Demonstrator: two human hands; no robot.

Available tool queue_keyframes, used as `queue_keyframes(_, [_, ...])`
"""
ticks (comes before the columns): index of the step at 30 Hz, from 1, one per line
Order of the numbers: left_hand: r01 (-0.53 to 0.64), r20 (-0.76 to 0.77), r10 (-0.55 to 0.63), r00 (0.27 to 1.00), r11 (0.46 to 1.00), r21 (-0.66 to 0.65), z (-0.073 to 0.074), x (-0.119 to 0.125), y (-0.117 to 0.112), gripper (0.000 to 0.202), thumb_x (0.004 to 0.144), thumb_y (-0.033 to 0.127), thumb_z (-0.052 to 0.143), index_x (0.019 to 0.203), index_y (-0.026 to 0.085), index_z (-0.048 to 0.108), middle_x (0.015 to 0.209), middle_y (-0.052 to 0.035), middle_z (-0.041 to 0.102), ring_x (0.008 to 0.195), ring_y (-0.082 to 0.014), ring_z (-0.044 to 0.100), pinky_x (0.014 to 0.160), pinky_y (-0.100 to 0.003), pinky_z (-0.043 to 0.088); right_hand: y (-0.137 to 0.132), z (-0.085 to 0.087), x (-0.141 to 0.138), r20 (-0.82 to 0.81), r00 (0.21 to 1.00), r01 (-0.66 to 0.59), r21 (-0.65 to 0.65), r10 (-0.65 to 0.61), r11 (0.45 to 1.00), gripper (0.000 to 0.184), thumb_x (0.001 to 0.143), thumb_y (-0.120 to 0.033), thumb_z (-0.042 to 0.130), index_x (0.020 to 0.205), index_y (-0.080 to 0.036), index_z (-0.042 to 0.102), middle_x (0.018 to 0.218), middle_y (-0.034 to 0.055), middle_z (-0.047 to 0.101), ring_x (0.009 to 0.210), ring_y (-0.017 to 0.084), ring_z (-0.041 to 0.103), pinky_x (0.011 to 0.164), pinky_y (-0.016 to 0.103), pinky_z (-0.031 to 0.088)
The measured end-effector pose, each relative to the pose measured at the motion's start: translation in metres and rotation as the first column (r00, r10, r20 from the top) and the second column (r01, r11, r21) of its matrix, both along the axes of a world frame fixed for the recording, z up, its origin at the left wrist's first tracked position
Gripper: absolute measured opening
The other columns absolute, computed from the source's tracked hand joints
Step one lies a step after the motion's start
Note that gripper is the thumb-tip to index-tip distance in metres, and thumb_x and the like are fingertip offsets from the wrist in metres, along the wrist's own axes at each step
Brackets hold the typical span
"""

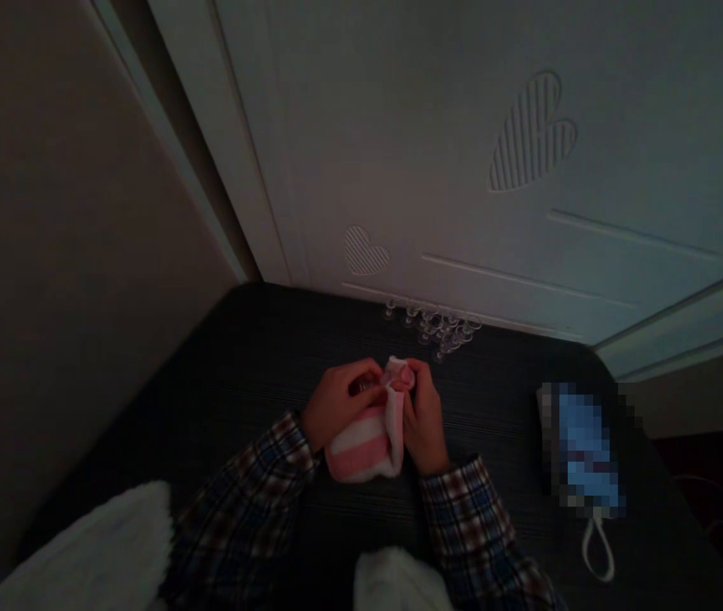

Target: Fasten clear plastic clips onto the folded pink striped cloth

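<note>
A pink and white striped cloth (361, 450) is bunched between my hands above the dark tabletop. My right hand (423, 416) is closed around the cloth's right upper fold, with the fingers behind it. A small clear piece (406, 376), apparently a suction cup hook, lies against the cloth there. My left hand (344, 403) is closed at the left of the fold, with its thumb and fingers pinched on the clear piece and the cloth beneath. Its fingers partly hide what they grip.
Several clear suction cup hooks (441, 329) sit in a cluster at the table's back edge, against a white panel (336, 127) with raised hearts. A blurred blue object (585, 445) with a white loop lies at right on the dark table (247, 356). White fluffy fabric (100, 543) shows at lower left.
</note>
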State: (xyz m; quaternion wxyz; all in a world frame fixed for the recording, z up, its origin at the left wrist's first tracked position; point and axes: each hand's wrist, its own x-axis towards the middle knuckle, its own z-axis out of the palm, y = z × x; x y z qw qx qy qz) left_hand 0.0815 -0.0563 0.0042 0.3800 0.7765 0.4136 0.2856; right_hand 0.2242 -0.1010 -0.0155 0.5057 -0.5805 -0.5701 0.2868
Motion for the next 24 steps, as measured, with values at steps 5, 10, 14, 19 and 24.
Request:
queue_keyframes(5, [-0.016, 0.056, 0.019, 0.998, 0.998, -0.062, -0.0033, -0.0003, 0.0008, 0.015, 0.079, 0.031, 0.052, 0.082, 0.018, 0.058, 0.072, 0.002, 0.06, 0.066, -0.012, 0.055, 0.06, -0.021, 0.04, 0.0003, 0.0017, 0.0009, -0.043, 0.999, 0.01, 0.032, -0.008, 0.999, 0.025, 0.08, -0.018, 0.048, 0.105, -0.02, 0.049, 0.096, 0.0026, 0.058, 0.086, 0.016, 0.054, 0.077, 0.027, 0.041])
queue_keyframes(10, [-0.083, 0.176, 0.104, 0.979, 0.988, -0.127, -0.0047, -0.0015, 0.0021, 0.021, 0.078, 0.037, 0.054, 0.081, 0.017, 0.056, 0.073, 0.0009, 0.059, 0.066, -0.012, 0.054, 0.059, -0.021, 0.041, 0.0017, 0.0019, 0.0023, -0.139, 0.989, 0.051, 0.038, -0.046, 0.998, 0.029, 0.08, -0.02, 0.049, 0.109, -0.023, 0.049, 0.103, 0.0035, 0.058, 0.09, 0.016, 0.054, 0.081, 0.03, 0.041])
queue_keyframes(14, [-0.077, 0.194, 0.101, 0.976, 0.988, -0.13, -0.0026, -0.0021, 0.001, 0.021, 0.078, 0.037, 0.054, 0.081, 0.017, 0.056, 0.072, 0.0008, 0.059, 0.064, -0.0114, 0.053, 0.056, -0.02, 0.04, 0.0056, -0.0001, 0.0053, -0.291, 0.952, 0.098, 0.011, -0.091, 0.995, 0.027, 0.08, -0.024, 0.051, 0.107, -0.022, 0.05, 0.098, 0.004, 0.058, 0.085, 0.016, 0.055, 0.077, 0.03, 0.044])
queue_keyframes(19, [-0.055, 0.094, 0.061, 0.994, 0.996, -0.07, -0.0025, -0.0005, -0.0006, 0.021, 0.079, 0.037, 0.052, 0.083, 0.017, 0.059, 0.075, 0.0001, 0.061, 0.067, -0.0124, 0.054, 0.057, -0.021, 0.04, 0.0058, 0.0003, 0.008, -0.43, 0.902, 0.053, 0.003, -0.047, 0.999, 0.022, 0.081, -0.025, 0.048, 0.103, -0.021, 0.051, 0.099, 0.0035, 0.058, 0.087, 0.015, 0.055, 0.077, 0.028, 0.044])
queue_keyframes(24, [-0.154, 0.012, 0.154, 0.988, 0.988, 0.013, -0.0029, -0.002, 0.0015, 0.023, 0.078, 0.039, 0.053, 0.083, 0.017, 0.059, 0.075, 0.0002, 0.06, 0.065, -0.0125, 0.054, 0.057, -0.022, 0.04, 0.0057, -0.0015, 0.0063, -0.415, 0.91, -0.012, -0.046, -0.008, 0.999, 0.019, 0.082, -0.03, 0.047, 0.098, -0.021, 0.053, 0.098, 0.0034, 0.058, 0.088, 0.016, 0.055, 0.076, 0.028, 0.044])
